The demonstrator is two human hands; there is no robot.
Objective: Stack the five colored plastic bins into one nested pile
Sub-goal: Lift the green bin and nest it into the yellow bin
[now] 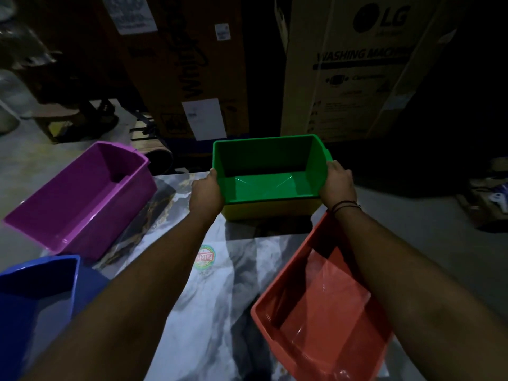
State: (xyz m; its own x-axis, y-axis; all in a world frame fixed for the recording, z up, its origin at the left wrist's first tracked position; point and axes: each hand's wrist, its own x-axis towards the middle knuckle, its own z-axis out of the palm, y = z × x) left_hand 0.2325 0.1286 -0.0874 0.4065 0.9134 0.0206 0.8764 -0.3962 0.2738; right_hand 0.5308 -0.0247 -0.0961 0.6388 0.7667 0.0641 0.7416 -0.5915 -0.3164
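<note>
Dim light, marble-pattern table (220,298). Both arms reach straight forward from the lower edge of view, forearms bare, converging on the far end of the table.

Left hand (206,194): closed over the left rim of the green bin (264,171), thumb hooked on the rim's top edge, other digits hidden below the wall. Wrist roughly in line with the forearm.

Right hand (337,182): clamped on the bin's right rim, mirror pose; dark thread band at the wrist. The right forearm passes over the near corner of the red bin (324,320).

Green bin sits inside the yellow bin (269,211); only a yellow strip of the front wall shows beneath the green. How deep it is seated, cannot tell. Pair stands at the table's far edge, centre.

3 bins loose, open side up: purple bin (82,199) far left, angled; blue bin (35,303) near left, partly out of view; red near right.

Behind: cardboard carton (357,67) printed with a washing machine label
</note>
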